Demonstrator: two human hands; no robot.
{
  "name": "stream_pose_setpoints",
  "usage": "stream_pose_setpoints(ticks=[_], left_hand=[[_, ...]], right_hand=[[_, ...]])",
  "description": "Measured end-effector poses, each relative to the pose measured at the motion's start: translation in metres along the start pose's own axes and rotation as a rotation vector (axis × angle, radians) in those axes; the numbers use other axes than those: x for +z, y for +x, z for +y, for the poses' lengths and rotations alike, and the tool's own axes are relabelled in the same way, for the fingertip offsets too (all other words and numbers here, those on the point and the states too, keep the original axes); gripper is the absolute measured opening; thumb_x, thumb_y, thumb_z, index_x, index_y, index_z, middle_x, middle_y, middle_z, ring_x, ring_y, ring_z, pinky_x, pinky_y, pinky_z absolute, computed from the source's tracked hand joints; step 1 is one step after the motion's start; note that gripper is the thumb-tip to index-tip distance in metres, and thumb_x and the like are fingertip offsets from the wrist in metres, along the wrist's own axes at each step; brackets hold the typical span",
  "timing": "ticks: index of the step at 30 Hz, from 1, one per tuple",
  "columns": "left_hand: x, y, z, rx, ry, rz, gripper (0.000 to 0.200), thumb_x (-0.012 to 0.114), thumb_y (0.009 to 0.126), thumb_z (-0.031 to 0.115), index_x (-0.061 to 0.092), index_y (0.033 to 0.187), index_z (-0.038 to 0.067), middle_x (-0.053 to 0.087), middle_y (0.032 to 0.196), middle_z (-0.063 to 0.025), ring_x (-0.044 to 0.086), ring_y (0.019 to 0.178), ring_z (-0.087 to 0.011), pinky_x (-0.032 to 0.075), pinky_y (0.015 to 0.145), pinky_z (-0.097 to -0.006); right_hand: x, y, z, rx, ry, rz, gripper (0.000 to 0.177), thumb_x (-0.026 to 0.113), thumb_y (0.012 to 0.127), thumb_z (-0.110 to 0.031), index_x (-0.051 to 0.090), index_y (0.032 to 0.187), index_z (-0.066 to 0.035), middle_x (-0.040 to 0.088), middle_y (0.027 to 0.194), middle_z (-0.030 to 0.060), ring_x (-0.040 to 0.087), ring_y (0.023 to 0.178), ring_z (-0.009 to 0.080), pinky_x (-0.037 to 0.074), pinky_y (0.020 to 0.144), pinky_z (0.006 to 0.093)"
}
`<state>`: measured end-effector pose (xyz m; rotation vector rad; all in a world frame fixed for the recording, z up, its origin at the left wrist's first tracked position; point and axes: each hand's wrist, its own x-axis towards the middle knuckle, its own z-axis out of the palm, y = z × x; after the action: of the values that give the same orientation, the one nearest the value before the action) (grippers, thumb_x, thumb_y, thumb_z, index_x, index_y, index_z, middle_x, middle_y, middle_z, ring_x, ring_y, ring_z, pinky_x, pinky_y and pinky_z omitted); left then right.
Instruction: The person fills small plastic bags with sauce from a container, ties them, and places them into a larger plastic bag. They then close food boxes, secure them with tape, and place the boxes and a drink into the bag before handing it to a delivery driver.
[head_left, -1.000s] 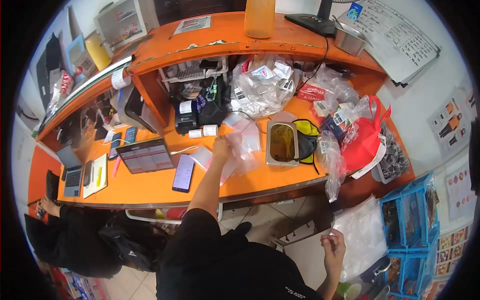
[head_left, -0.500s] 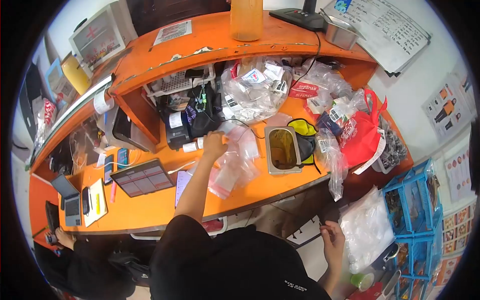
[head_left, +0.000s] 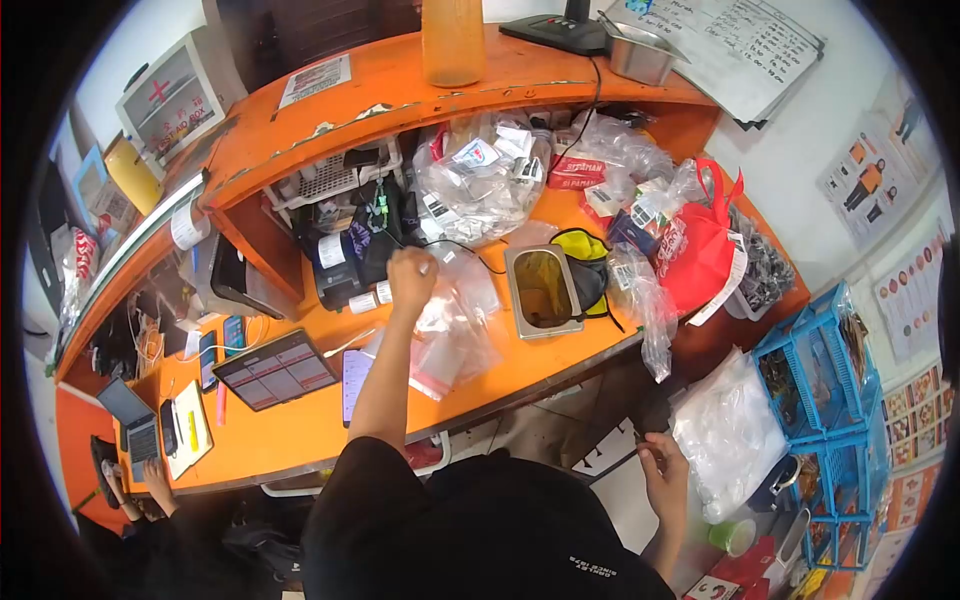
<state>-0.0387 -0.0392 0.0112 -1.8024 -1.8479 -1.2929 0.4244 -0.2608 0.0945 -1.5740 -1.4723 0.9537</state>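
Plastic bags (head_left: 452, 335) | long axis front-to-back | left hand (head_left: 411, 279) fingers curled, right hand's (head_left: 664, 468) bent | grips: cannot tell

The left hand (head_left: 412, 280) conceals its own fingertips; its contents cannot be determined. Detail at the fingertips of the right hand (head_left: 664, 475) is too small to identify. The left forearm (head_left: 383, 390) partly covers the phone (head_left: 354, 385). The upper edge crops the orange container (head_left: 453, 45) and the whiteboard (head_left: 725, 60). Tablet (head_left: 275, 370) text is illegible.
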Motion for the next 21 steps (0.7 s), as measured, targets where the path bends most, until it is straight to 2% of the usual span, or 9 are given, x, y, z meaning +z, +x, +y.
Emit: stream_pose_setpoints(ticks=[3, 5, 7, 11, 13, 15, 16, 19, 21], left_hand=[[-0.035, 0.03, 0.035, 0.015, -0.077, 0.225, 0.011, 0.065, 0.074, 0.013, 0.066, 0.072, 0.002, 0.062, 0.07, -0.0123, 0.056, 0.065, -0.0307, 0.044, 0.064, -0.0415], [-0.051, 0.046, 0.072, -0.171, -0.312, 0.364, 0.01, 0.066, 0.075, 0.009, 0.064, 0.071, 0.001, 0.059, 0.067, -0.0108, 0.054, 0.06, -0.0252, 0.042, 0.059, -0.0355], [-0.088, 0.045, 0.145, -0.201, -0.453, 0.278, 0.011, 0.067, 0.075, 0.006, 0.06, 0.067, 0.002, 0.057, 0.064, -0.0084, 0.052, 0.057, -0.0202, 0.039, 0.054, -0.0307], [-0.124, -0.021, 0.283, 0.11, -0.603, -0.008, 0.019, 0.071, 0.069, 0.0, 0.054, 0.062, 0.005, 0.054, 0.061, -0.0054, 0.051, 0.053, -0.0184, 0.039, 0.05, -0.031], [-0.118, -0.059, 0.33, 0.254, -0.809, -0.166, 0.018, 0.072, 0.066, 0.001, 0.055, 0.064, 0.006, 0.054, 0.061, -0.0049, 0.051, 0.052, -0.0199, 0.039, 0.048, -0.0321], [-0.104, -0.094, 0.361, 0.376, -0.996, -0.321, 0.017, 0.072, 0.064, 0.0, 0.056, 0.066, 0.007, 0.054, 0.062, -0.0046, 0.051, 0.053, -0.0214, 0.039, 0.049, -0.0324], [-0.105, -0.106, 0.374, 0.398, -0.956, -0.456, 0.015, 0.072, 0.063, 0.004, 0.059, 0.069, 0.006, 0.054, 0.064, -0.0042, 0.051, 0.056, -0.0238, 0.041, 0.056, -0.0353], [-0.107, -0.112, 0.389, 0.524, -1.101, -0.43, 0.016, 0.072, 0.064, 0.01, 0.061, 0.074, 0.004, 0.056, 0.068, -0.0067, 0.052, 0.062, -0.0263, 0.041, 0.065, -0.0392], [-0.106, -0.108, 0.412, 0.339, -1.063, -0.38, 0.025, 0.071, 0.07, 0.015, 0.063, 0.09, 0.001, 0.062, 0.081, -0.0116, 0.057, 0.077, -0.0303, 0.043, 0.078, -0.04]], right_hand=[[-0.006, -0.005, -0.008, -0.012, -0.018, 0.011, 0.02, 0.059, 0.088, -0.004, 0.06, 0.107, 0.001, 0.067, 0.091, 0.0108, 0.064, 0.084, 0.0161, 0.05, 0.077, 0.0291], [-0.008, -0.006, -0.008, -0.023, -0.022, 0.04, 0.019, 0.059, 0.088, -0.004, 0.06, 0.106, 0.001, 0.067, 0.09, 0.0105, 0.064, 0.083, 0.016, 0.05, 0.077, 0.0288], [-0.012, -0.011, -0.001, -0.115, 0.074, 0.096, 0.02, 0.061, 0.086, -0.003, 0.06, 0.105, 0.002, 0.067, 0.091, 0.0106, 0.064, 0.082, 0.0164, 0.05, 0.077, 0.0289], [-0.009, -0.021, -0.043, -0.298, 0.348, -0.018, 0.024, 0.062, 0.084, 0.0, 0.059, 0.108, 0.003, 0.064, 0.104, 0.0099, 0.062, 0.091, 0.0154, 0.05, 0.079, 0.0277], [-0.004, -0.027, -0.064, -0.313, 0.542, -0.002, 0.023, 0.059, 0.088, -0.002, 0.059, 0.11, 0.002, 0.062, 0.107, 0.0086, 0.06, 0.094, 0.0138, 0.048, 0.081, 0.0259], [-0.003, -0.037, -0.058, -0.152, 0.782, 0.048, 0.015, 0.055, 0.093, -0.006, 0.061, 0.105, 0.001, 0.063, 0.097, 0.0059, 0.058, 0.087, 0.0101, 0.046, 0.078, 0.0238], [-0.01, -0.039, -0.044, -0.184, 0.578, 0.104, 0.014, 0.052, 0.096, -0.01, 0.062, 0.097, 0.0, 0.062, 0.086, 0.0031, 0.055, 0.079, 0.0066, 0.045, 0.071, 0.0227], [-0.032, -0.054, -0.024, -0.198, 0.623, 0.227, 0.016, 0.053, 0.097, -0.011, 0.062, 0.09, 0.0, 0.062, 0.077, 0.001, 0.053, 0.074, 0.0045, 0.042, 0.066, 0.0216], [-0.048, -0.07, -0.018, -0.15, 0.561, 0.273, 0.015, 0.055, 0.095, -0.011, 0.063, 0.089, 0.001, 0.062, 0.075, 0.0013, 0.053, 0.07, 0.0051, 0.042, 0.063, 0.0217]])
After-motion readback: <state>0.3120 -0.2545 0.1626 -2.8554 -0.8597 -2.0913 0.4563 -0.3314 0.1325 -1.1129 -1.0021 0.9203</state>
